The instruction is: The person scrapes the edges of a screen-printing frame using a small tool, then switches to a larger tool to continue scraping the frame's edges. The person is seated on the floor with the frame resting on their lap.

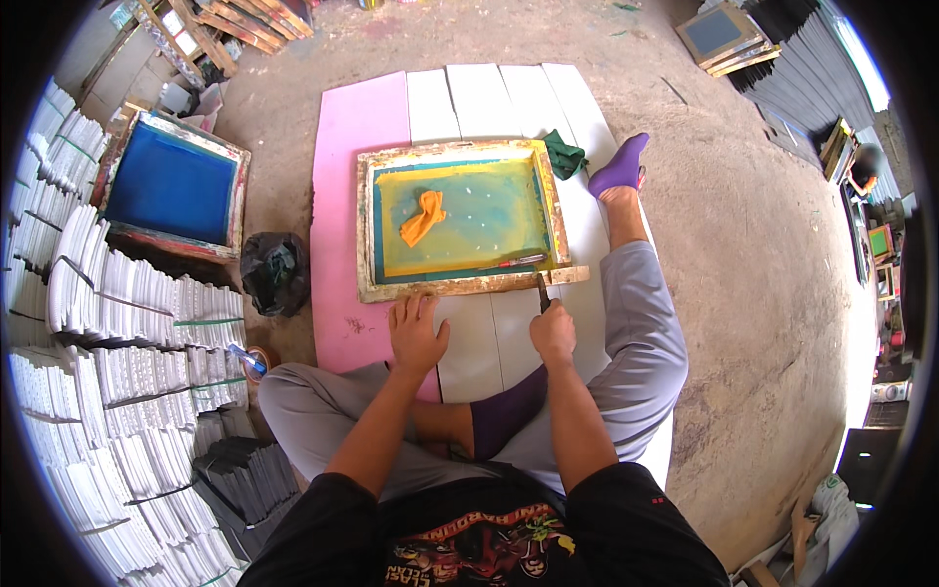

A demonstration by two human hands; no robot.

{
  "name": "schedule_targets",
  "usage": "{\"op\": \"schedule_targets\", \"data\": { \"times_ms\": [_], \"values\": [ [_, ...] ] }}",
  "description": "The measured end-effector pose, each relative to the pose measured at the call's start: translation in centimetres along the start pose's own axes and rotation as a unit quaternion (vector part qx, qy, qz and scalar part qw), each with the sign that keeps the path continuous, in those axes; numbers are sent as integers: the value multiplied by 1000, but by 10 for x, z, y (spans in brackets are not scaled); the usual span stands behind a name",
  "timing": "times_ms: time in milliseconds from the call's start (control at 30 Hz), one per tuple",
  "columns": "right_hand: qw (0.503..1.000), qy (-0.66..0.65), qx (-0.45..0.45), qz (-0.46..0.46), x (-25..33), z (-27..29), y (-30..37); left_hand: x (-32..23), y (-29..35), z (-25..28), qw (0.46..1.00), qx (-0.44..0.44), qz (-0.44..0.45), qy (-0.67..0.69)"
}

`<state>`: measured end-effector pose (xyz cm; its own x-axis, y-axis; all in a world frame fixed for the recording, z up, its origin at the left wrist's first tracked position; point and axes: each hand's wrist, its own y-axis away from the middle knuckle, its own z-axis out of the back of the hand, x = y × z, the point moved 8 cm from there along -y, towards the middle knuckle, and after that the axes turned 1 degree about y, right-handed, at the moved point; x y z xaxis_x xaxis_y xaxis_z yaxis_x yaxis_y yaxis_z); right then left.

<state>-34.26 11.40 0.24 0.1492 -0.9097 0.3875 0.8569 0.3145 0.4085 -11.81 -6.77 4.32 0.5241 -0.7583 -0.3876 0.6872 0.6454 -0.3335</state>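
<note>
A wooden screen-printing frame (364,225) with paint-worn edges lies flat in front of me, its mesh stained yellow and green. My left hand (416,338) lies palm down at its near edge, fingers spread, holding nothing. Closed round a narrow dark tool (544,290), my right hand (554,335) is just below the near right corner. The tool's tip meets the wooden edge there; its exact kind is unclear. A crumpled orange cloth (423,217) rests on the mesh. Near its lower right lies a slim red-and-silver tool (518,261).
Pink and white boards (360,112) lie under the frame. A dark green cloth (564,155) sits by its far right corner. On the left are a blue-meshed frame (174,181), a black plastic bag (274,274) and tall bundled white stacks (127,382). Another person (863,171) is far right.
</note>
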Motion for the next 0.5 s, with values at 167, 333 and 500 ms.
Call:
{"op": "schedule_targets", "data": {
  "times_ms": [167,333,500],
  "values": [
    [985,-162,55,20,-32,-29,-28,-4,1,-14,1000,14,20,-2],
    [905,-378,195,-26,-10,-33,6,1,2,-12,998,29,50,-16],
    [912,-288,277,97,36,-55,48,-18,-16,-1,999,-15,14,48]
  ]
}}
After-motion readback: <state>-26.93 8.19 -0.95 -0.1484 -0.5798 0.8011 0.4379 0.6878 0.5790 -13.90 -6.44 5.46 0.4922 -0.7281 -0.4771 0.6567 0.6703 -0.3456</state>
